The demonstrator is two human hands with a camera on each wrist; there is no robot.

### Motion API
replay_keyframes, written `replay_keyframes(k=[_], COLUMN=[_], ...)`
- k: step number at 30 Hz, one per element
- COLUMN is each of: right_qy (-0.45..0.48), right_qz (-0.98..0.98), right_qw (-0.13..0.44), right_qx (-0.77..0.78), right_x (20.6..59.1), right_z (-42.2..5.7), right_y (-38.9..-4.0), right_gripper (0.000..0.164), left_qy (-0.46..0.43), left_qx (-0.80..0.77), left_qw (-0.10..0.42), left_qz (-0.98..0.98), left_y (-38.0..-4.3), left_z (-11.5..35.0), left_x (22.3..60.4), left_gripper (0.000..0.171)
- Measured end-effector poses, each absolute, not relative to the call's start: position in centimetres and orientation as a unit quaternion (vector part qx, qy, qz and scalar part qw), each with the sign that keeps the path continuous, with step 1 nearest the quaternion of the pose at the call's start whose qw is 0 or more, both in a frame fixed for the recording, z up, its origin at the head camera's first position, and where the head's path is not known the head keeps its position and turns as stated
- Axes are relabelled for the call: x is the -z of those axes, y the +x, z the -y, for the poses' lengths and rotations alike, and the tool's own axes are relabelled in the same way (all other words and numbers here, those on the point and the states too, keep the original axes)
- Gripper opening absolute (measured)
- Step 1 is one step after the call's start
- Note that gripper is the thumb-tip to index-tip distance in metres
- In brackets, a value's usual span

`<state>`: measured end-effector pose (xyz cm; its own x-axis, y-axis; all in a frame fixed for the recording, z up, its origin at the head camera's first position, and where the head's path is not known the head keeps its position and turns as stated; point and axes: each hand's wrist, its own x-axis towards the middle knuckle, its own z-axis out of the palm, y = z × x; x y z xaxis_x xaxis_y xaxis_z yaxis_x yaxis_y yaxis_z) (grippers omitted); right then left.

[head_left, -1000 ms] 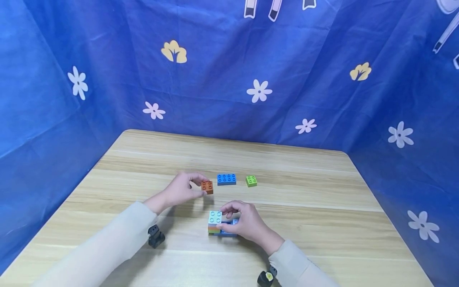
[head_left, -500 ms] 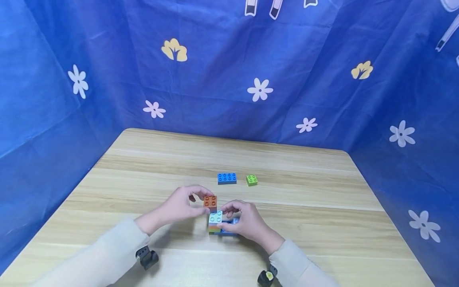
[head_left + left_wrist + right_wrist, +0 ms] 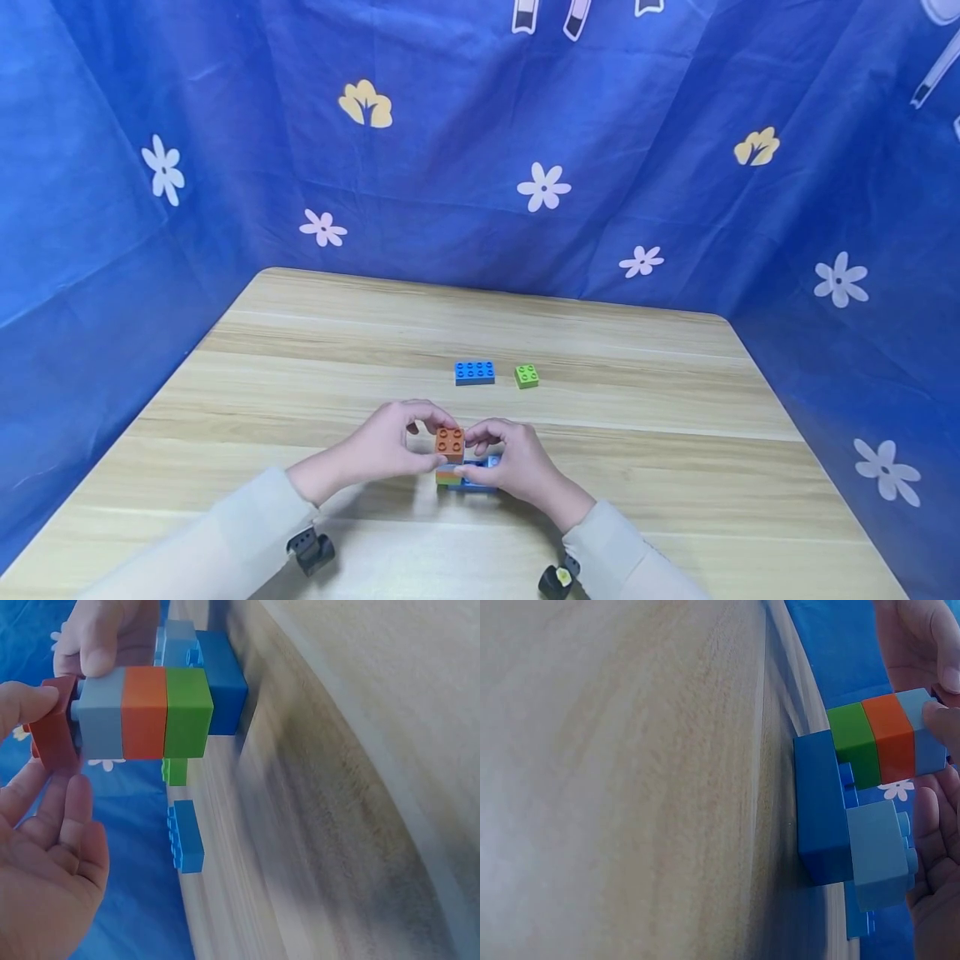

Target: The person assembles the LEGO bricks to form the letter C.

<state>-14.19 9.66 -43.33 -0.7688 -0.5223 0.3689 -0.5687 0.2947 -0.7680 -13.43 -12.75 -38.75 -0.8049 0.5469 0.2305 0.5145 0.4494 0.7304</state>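
My left hand (image 3: 382,446) pinches a reddish-brown toy building brick (image 3: 450,442) between thumb and fingers. It sits slightly tilted right at the top of a small stack, and some studs of the light blue brick (image 3: 101,716) show beneath it. Under that come an orange brick (image 3: 144,712) and a green brick (image 3: 187,712), on one end of a long blue brick (image 3: 821,810). Another light blue brick (image 3: 877,855) is fixed on the other end. My right hand (image 3: 521,467) grips the stack from the right, thumb on the upper light blue brick.
Beyond the hands, a loose blue brick (image 3: 475,373) and a small green brick (image 3: 527,377) lie on the wooden table (image 3: 637,400). A blue patterned cloth (image 3: 465,208) hangs behind the table and at both sides.
My left hand has carried the reddish-brown brick from beside the loose blue brick, toward me and slightly right, onto the stack's top. My right hand has stayed at the stack.
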Motion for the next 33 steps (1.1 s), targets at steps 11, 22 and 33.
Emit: replay_keyframes(k=[11, 22, 33], right_qy=[0.353, 0.364, 0.372], right_qz=[0.800, 0.796, 0.804], right_qw=[0.039, 0.060, 0.056], right_qx=[-0.485, -0.479, -0.461], right_x=[43.53, 43.62, 43.82], right_z=[-9.56, -9.51, -9.89], right_y=[-14.28, -14.29, -14.16], right_gripper=[0.031, 0.034, 0.037], left_qy=[0.314, 0.311, 0.304], left_qx=[-0.419, -0.413, -0.422], left_qw=[0.012, 0.013, 0.016], left_qz=[-0.852, -0.856, -0.854], left_y=[-13.28, -13.40, -13.11], left_z=[12.64, 12.58, 12.27], left_x=[38.95, 38.83, 38.99], left_gripper=[0.033, 0.033, 0.035])
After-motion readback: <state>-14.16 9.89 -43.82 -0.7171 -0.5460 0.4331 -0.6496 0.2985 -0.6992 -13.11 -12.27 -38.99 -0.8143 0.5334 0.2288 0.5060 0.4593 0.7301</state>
